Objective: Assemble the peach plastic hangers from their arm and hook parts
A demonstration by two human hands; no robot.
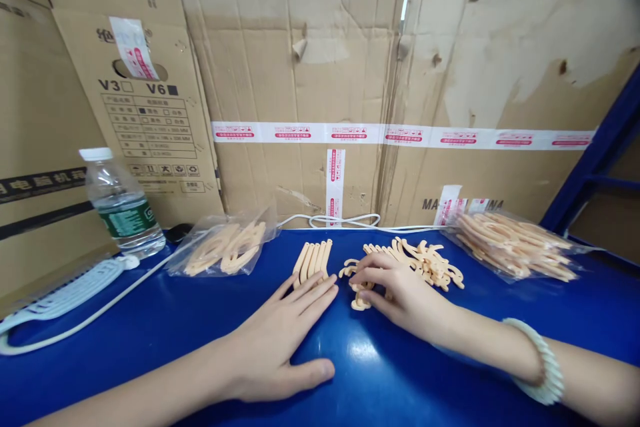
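Note:
My left hand lies flat, fingers stretched out, with its fingertips over the lower ends of a neat row of curved beige pieces. These pieces stand side by side, each with a small hole near its top end. To the right, my right hand curls its fingers down into a loose heap of similar beige pieces. Its fingertips are on pieces at the heap's left edge; whether one is gripped is hidden by the fingers. A pale beaded bracelet is on the right wrist.
On the blue table, clear bags of beige parts lie left and right. A water bottle, a light-blue hairbrush and a white cable are at the left. Cardboard walls the back.

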